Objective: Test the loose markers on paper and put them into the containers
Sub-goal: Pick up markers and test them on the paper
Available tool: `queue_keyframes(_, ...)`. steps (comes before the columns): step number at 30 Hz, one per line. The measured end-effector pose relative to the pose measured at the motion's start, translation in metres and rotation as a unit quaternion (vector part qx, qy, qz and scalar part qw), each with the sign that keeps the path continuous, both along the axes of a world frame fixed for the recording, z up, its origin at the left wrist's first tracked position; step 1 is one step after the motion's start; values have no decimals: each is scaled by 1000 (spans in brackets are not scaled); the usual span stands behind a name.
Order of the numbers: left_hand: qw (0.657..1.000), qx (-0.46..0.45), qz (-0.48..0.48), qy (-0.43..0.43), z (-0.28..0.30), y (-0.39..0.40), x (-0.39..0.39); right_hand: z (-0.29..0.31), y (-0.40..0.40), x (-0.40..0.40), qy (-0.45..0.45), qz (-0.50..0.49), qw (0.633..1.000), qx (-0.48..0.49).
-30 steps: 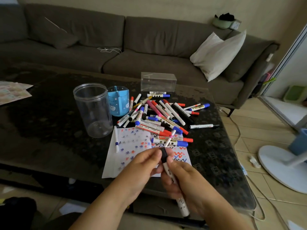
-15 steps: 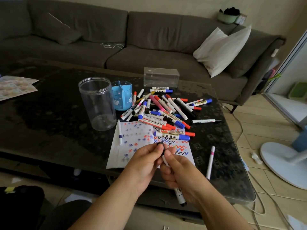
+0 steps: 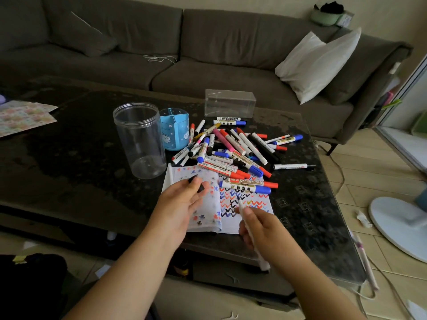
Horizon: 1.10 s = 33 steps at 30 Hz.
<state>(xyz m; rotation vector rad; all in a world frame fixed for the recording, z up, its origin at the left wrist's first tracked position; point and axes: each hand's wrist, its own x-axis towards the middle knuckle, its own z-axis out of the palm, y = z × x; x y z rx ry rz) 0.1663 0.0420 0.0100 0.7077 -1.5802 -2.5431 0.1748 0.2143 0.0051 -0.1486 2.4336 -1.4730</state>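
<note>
Your right hand (image 3: 263,229) grips one white marker (image 3: 250,232), fingers curled round the barrel. Its uncapped tip points toward 12 o'clock over the paper (image 3: 242,204), and the view is too blurred to say whether the tip touches the sheet. Your left hand (image 3: 182,202) pinches one black cap (image 3: 196,182) between thumb and fingertips, with the other fingers loosely spread above the left half of the paper.

There is one sheet, folded or doubled. Its left half is dotted with small star marks and its right half carries rows of red, blue and black zigzags. One thin white pen (image 3: 170,175) lies along its left edge.

The loose markers (image 3: 233,148) sit in one heap at 12 o'clock from the paper. They overlap too much for a firm count, though roughly two dozen show, with red, blue, black and pink caps. Two of them, one red-capped and one blue-capped, lie across the top edge of the paper. One black-tipped marker (image 3: 292,166) lies by itself at 3 o'clock from the heap.

Three containers stand on the dark table (image 3: 69,158). One is a clear round jar (image 3: 139,139) at 10 o'clock from the paper. One is a blue divided pen cup (image 3: 175,129), touching or just beside the jar on its 3 o'clock side. One is a clear rectangular box (image 3: 230,103) at 12 o'clock from the heap.
</note>
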Motion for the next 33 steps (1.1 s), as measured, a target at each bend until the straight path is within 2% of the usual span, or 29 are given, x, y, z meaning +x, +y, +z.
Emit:
queue_keyframes(4,999,-41,7,-15,-8,-3,2,6,1,-5,-51,8,993,-108)
queue_keyframes(7,993,-114,-11,-1,-12,-4,6,6,2,-7,-64,-24,977,-201)
queue_keyframes(10,976,-214,-31,16,-13,-5,8,7,6,-11,-139,-75,919,-360)
queue_keyframes(11,969,-244,-37,21,-14,-5,9,7,7,-12,-160,-85,901,-395)
queue_keyframes(13,956,-288,-50,27,-18,-6,7,1,11,-14,-173,-93,890,-411)
queue_keyframes(16,941,-330,-66,26,-25,-7,3,-14,15,-19,-135,-76,914,-374)
queue_keyframes(20,925,-369,-87,32,-31,-6,-5,-20,14,-23,-28,-65,981,-181)
queue_keyframes(25,903,-414,-109,47,-40,-4,-14,-28,3,-33,58,-47,996,-39)
queue_keyframes(27,893,-433,-114,53,-45,-4,-16,-35,1,-40,76,-62,995,-21)
queue_keyframes(29,891,-436,-116,51,-50,-4,-17,-42,-1,-45,82,-74,993,-48)
queue_keyframes(33,905,-412,-102,32,-63,-6,-20,-54,-8,-48,127,-71,987,-70)
